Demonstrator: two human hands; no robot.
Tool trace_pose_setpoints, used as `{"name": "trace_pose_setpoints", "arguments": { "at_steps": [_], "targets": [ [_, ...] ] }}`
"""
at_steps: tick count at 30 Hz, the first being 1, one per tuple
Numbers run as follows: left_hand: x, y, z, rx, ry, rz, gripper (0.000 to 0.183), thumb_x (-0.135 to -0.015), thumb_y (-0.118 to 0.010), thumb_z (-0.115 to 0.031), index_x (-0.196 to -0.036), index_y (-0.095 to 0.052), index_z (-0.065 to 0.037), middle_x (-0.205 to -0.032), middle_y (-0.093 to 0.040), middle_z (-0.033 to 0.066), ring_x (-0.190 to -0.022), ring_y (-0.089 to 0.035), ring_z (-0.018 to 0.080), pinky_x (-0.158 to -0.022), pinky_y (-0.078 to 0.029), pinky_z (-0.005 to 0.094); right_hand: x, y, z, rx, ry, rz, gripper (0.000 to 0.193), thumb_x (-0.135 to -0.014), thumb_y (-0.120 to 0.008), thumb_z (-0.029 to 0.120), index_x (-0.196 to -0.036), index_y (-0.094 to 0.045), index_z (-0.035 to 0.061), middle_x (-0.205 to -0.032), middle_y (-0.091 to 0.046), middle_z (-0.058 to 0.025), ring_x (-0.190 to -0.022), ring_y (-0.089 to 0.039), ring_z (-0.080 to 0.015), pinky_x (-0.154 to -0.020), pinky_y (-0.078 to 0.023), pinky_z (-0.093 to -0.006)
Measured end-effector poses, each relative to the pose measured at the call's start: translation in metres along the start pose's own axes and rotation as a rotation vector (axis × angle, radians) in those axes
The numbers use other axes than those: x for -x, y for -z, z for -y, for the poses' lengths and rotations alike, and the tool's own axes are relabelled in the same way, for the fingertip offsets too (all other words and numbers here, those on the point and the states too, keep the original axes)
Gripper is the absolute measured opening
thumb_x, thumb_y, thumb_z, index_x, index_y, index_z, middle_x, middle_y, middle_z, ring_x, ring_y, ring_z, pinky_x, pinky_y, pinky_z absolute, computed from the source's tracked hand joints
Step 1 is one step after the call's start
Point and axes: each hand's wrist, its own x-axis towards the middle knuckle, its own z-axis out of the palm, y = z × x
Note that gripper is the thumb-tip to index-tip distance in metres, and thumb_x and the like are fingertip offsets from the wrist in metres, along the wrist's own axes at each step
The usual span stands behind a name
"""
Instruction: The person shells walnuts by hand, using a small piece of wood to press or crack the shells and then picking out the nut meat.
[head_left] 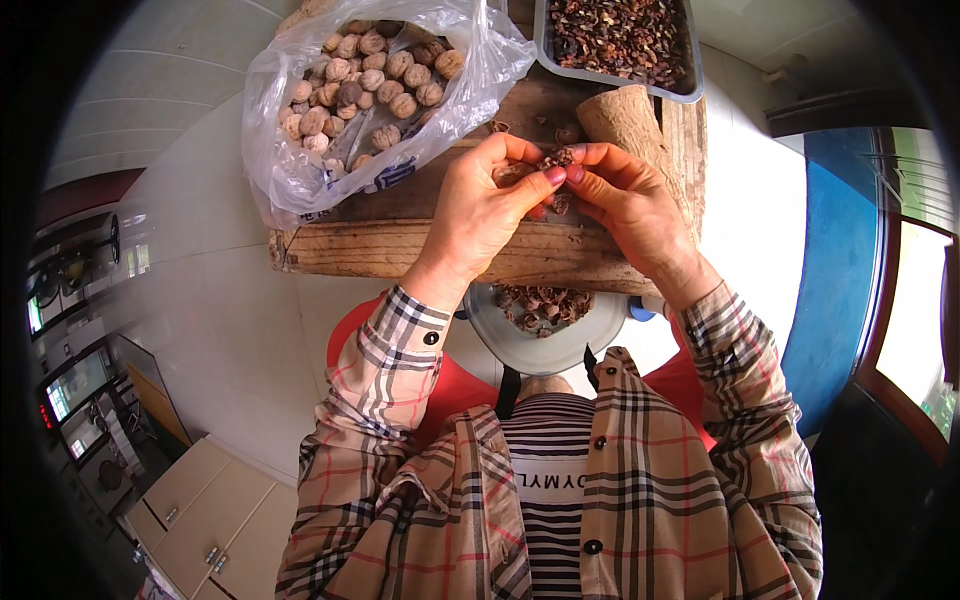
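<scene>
Status from my end, big to small.

Wooden table: everything sits on it except the basin.

Clear plastic bag, table's left side, mouth open: a good heap of walnuts. All I can make out look whole, so I read that as the backlog.

Grey basin, below the table's near edge: holds a pile of broken shells. Plenty already cracked, then.

Metal-looking tray, far right of the table: dark brown fragments cover its bottom. Kernel or inner partition, I can't tell. I judge it as sorted output from many nuts.

Log block: lies just short of the tray, on the right.

Left hand and right hand: over the near half of the table, tips nearly meeting. Both in a narrow thumb-and-finger pinch on the walnut piece, a dark, rough bit between them. I'd call this nut partway: opened, not fully picked apart.

Small shell bits lie loose on the tabletop beyond the hands. Overall: well underway, but the bag leaves a lot to do.
</scene>
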Motion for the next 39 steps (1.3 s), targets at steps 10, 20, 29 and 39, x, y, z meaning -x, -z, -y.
{"name": "trace_pose_setpoints", "arguments": {
  "at_steps": [10, 20, 29, 39],
  "targets": [
    [0.0, 0.0, 0.001, -0.112, -0.146, -0.036, 0.018, -0.089, -0.061, 0.002, -0.107, -0.057, 0.002, -0.092, -0.063, 0.0035, -0.08, -0.06, 0.0077, -0.069, -0.05, 0.0214, -0.001, -0.002, 0.003, -0.02, -0.045, -0.023, 0.017, -0.095, -0.062, 0.017, -0.107, -0.064, 0.0058, -0.098, -0.067, -0.0001, -0.084, -0.061, -0.0074, -0.075, -0.05, -0.0204],
    [-0.001, 0.008, 0.001, -0.124, -0.095, -0.038, 0.017, -0.089, -0.061, 0.0, -0.105, -0.058, 0.001, -0.089, -0.063, 0.0031, -0.078, -0.059, 0.0076, -0.065, -0.048, 0.0209, 0.001, -0.003, 0.011, -0.131, -0.137, -0.033, 0.021, -0.101, -0.052, 0.02, -0.103, -0.06, 0.0016, -0.101, -0.068, -0.0068, -0.082, -0.065, -0.0111, -0.071, -0.052, -0.0216],
    [-0.004, 0.021, 0.007, 0.312, 0.179, -0.118, 0.042, -0.102, -0.044, -0.034, -0.118, -0.057, 0.002, -0.111, -0.062, 0.0157, -0.089, -0.065, 0.0229, -0.073, -0.052, 0.0323, -0.004, 0.029, 0.054, 0.777, -0.102, 0.155, 0.023, -0.096, -0.053, 0.013, -0.11, -0.062, -0.0027, -0.087, -0.069, -0.0078, -0.078, -0.066, -0.0139, -0.065, -0.053, -0.0257],
    [-0.005, 0.013, 0.015, -0.173, 0.149, 0.008, 0.026, -0.096, -0.051, -0.019, -0.109, -0.059, 0.002, -0.107, -0.065, 0.0172, -0.091, -0.066, 0.0276, -0.078, -0.052, 0.0374, -0.008, 0.036, 0.052, 0.364, 0.108, -0.128, 0.024, -0.099, -0.053, 0.015, -0.116, -0.06, 0.0, -0.102, -0.07, -0.0114, -0.086, -0.068, -0.0147, -0.073, -0.053, -0.0239]
  ]
}}
